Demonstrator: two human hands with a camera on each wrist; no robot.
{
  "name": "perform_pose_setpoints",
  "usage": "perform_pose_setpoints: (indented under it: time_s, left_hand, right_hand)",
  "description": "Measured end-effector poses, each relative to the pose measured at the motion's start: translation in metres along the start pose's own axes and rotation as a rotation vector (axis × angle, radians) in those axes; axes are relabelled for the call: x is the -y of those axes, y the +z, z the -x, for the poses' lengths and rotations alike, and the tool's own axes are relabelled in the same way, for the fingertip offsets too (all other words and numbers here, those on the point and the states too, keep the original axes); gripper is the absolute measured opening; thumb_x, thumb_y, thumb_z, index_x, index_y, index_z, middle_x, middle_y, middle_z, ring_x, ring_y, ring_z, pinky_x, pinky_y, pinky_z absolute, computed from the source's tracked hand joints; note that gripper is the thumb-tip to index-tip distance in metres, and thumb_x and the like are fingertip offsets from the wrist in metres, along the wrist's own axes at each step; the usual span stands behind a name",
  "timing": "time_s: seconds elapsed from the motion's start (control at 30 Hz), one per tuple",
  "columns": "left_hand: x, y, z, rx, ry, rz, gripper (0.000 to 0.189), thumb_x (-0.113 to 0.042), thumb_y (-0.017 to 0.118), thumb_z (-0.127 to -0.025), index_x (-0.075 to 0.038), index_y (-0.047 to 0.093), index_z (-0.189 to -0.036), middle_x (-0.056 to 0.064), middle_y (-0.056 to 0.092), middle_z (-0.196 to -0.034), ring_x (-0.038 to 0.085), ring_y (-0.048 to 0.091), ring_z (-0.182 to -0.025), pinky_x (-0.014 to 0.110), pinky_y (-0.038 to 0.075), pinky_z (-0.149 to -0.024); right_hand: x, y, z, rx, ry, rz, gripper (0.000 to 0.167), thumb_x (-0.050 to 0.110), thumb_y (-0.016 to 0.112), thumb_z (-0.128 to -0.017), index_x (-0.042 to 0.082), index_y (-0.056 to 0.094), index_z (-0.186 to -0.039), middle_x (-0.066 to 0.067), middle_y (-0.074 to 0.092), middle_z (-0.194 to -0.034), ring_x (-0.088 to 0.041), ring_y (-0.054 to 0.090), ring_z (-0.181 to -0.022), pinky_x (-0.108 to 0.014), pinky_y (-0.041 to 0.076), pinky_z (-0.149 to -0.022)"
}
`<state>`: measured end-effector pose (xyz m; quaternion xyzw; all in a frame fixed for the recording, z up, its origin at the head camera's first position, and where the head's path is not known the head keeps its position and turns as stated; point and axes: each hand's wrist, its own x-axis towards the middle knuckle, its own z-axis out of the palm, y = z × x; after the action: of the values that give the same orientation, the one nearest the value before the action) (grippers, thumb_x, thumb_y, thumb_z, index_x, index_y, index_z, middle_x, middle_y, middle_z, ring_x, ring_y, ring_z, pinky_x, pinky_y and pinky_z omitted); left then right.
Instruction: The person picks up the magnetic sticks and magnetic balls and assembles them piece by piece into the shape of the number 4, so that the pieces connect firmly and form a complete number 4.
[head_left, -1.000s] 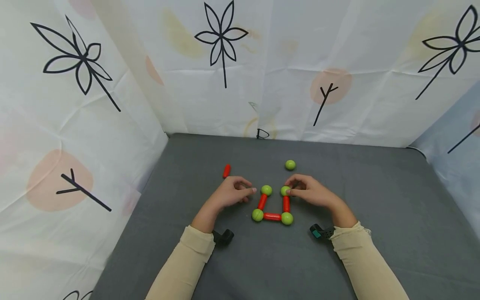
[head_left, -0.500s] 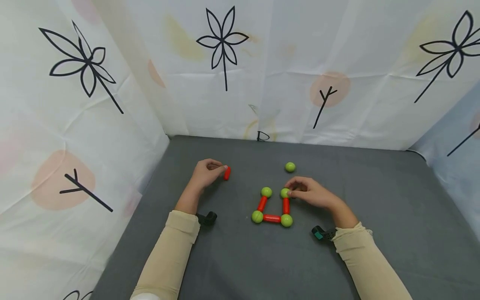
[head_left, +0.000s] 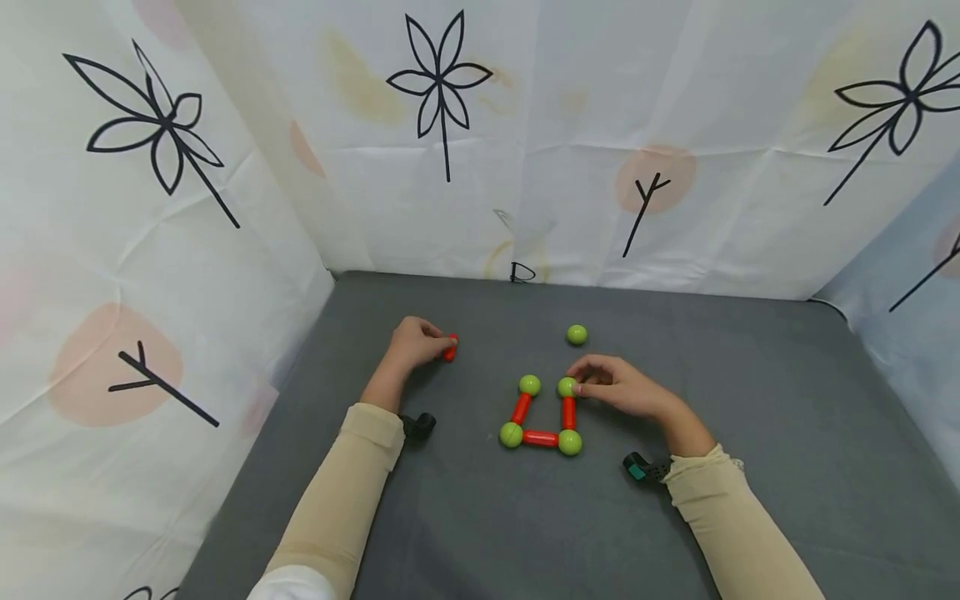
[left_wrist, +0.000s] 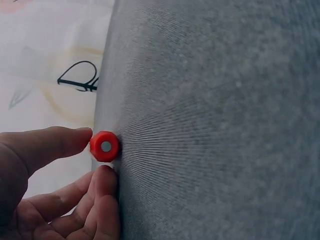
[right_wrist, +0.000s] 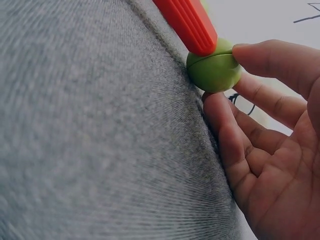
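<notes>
On the grey table, three red rods and several green balls are joined into a frame whose far side is open; its near side is the bottom rod [head_left: 541, 438]. My right hand [head_left: 626, 388] pinches the far right green ball [right_wrist: 214, 72] between thumb and fingers, and a ribbed red rod [right_wrist: 190, 25] is attached to that ball. Farther left, my left hand [head_left: 417, 343] has thumb and curled fingers around a loose red rod [left_wrist: 105, 146], which shows a silver disc in its end. The thumb touches this rod; a thin gap shows beside one fingertip.
A loose green ball [head_left: 577, 334] lies beyond the frame. The far left ball [head_left: 530, 384] stands apart from the one in my right hand. Patterned white cloth walls [head_left: 555, 100] enclose the table's back and sides.
My left hand has moved left and away from beside the frame to the loose red rod, and its fingers have closed in around it. The right hand stays on its ball.
</notes>
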<state>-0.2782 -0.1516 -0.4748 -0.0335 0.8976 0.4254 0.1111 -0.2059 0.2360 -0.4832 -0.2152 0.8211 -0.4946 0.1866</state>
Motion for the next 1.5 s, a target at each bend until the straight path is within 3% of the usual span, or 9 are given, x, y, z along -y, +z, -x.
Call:
perform_pose_setpoints:
  time_s: [0.1,0.4,0.7,0.97,1.33,1.5]
  left_hand:
    - [-0.002,0.001,0.0,-0.009,0.015,-0.021,0.032,-0.031,0.078,-0.096,-0.004,0.079,-0.112,0.018,0.075,-0.115,0.026,0.071,-0.091,0.037,0.059,-0.078]
    - [-0.004,-0.001,0.007,0.014,0.023,0.003,0.026,-0.028,0.077,-0.097,-0.005,0.08,-0.108,0.014,0.078,-0.1,0.021,0.072,-0.081,0.033,0.06,-0.072]
    - [-0.011,0.001,0.032,0.056,0.065,0.014,0.025,-0.029,0.076,-0.098,-0.007,0.08,-0.107,0.011,0.076,-0.096,0.021,0.071,-0.079,0.032,0.057,-0.071]
    - [-0.023,0.029,0.063,0.162,0.139,0.084,0.02,-0.026,0.079,-0.096,-0.008,0.081,-0.102,0.006,0.077,-0.085,0.017,0.071,-0.073,0.03,0.057,-0.066]
    - [-0.049,0.079,0.12,0.457,0.225,0.289,0.016,-0.02,0.081,-0.094,-0.006,0.08,-0.102,0.005,0.08,-0.087,0.024,0.077,-0.076,0.043,0.064,-0.073]
    - [-0.057,0.1,0.136,0.547,0.207,0.315,0.011,-0.017,0.083,-0.092,-0.008,0.081,-0.097,0.005,0.08,-0.083,0.025,0.077,-0.072,0.041,0.065,-0.072]
  right_hand:
    - [0.0,0.0,0.0,0.002,-0.005,-0.001,0.025,0.011,0.069,-0.104,0.001,0.068,-0.127,-0.019,0.069,-0.123,-0.018,0.065,-0.101,-0.024,0.054,-0.085]
    - [0.0,0.002,-0.001,0.014,-0.013,-0.013,0.026,0.011,0.068,-0.104,0.0,0.068,-0.128,-0.02,0.068,-0.126,-0.018,0.066,-0.101,-0.025,0.054,-0.085]
    - [-0.002,0.003,-0.002,0.005,-0.019,-0.012,0.027,0.011,0.068,-0.104,0.0,0.067,-0.129,-0.02,0.068,-0.125,-0.018,0.066,-0.099,-0.024,0.054,-0.083]
    - [-0.003,0.004,-0.002,-0.007,-0.011,-0.008,0.027,0.012,0.068,-0.104,0.001,0.068,-0.129,-0.019,0.068,-0.125,-0.018,0.066,-0.099,-0.024,0.054,-0.084]
    - [-0.004,0.003,0.0,-0.017,-0.015,-0.014,0.027,0.012,0.068,-0.104,0.002,0.068,-0.129,-0.018,0.069,-0.124,-0.018,0.066,-0.098,-0.025,0.053,-0.081]
    - [-0.004,0.002,0.001,-0.025,-0.021,-0.019,0.026,0.011,0.068,-0.104,0.0,0.068,-0.128,-0.019,0.07,-0.122,-0.018,0.067,-0.097,-0.025,0.053,-0.082]
